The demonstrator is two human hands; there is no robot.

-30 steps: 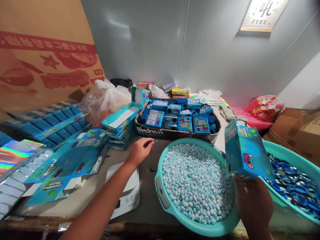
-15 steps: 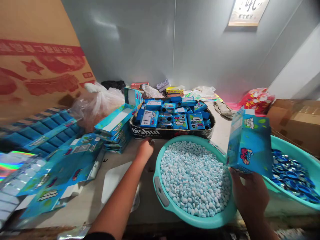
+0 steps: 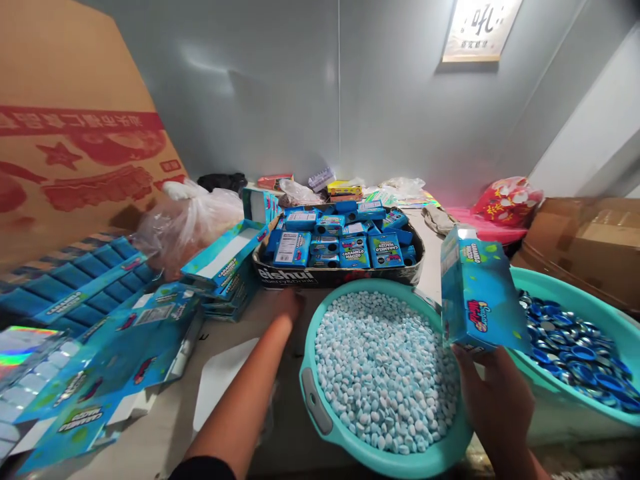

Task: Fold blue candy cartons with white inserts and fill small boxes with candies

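Observation:
My right hand (image 3: 495, 400) is closed on the lower edge of a blue candy carton (image 3: 477, 300) and holds it upright between two teal basins. The nearer basin (image 3: 313, 393) is full of small pale blue and white candies (image 3: 380, 373). My left hand (image 3: 289, 307) reaches across the table to the gap between that basin and a black tray (image 3: 285, 275) packed with small blue boxes (image 3: 350, 243). That hand is blurred and its fingers are not clear.
A second teal basin (image 3: 550, 283) at the right holds blue round caps (image 3: 575, 347). Flat blue cartons (image 3: 100, 360) and open display boxes (image 3: 225, 257) cover the left side. A white scale (image 3: 220, 380), a plastic bag (image 3: 190, 213) and cardboard boxes (image 3: 585, 240) stand around.
My left hand has slid a little toward the tray and the basin's rim. My right hand has tilted the carton and kept hold of it. The camera has shifted slightly.

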